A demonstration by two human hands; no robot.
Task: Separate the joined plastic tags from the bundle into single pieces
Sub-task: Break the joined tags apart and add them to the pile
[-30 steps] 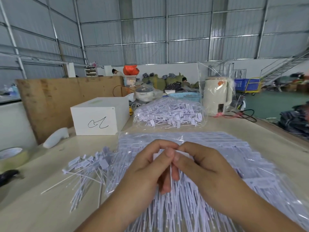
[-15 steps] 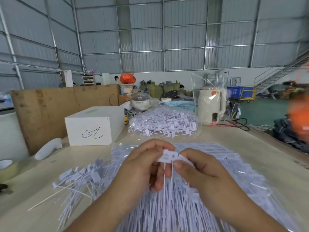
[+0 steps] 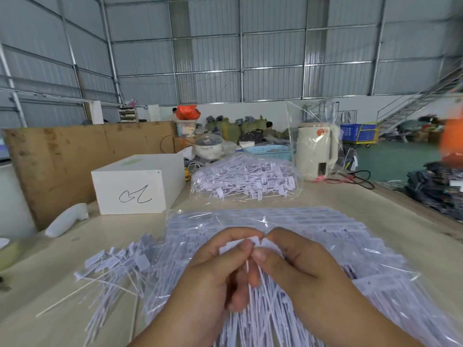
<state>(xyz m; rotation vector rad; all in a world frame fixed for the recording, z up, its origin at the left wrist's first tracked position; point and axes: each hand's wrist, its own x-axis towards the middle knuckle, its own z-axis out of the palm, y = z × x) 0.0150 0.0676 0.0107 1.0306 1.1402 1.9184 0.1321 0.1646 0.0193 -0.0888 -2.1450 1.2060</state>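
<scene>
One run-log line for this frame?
left hand: pinches joined tags | right hand: pinches same tags | loose pile: table, left | step: separating

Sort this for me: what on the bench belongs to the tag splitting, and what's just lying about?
In the job:
- left hand and right hand, both pinching the joined tags
- open bundle beneath them
- loose single pieces to the left
- second bagged batch further back

Lying about:
- white box
- bagged kettle
- blue basket
- tape roll
</scene>
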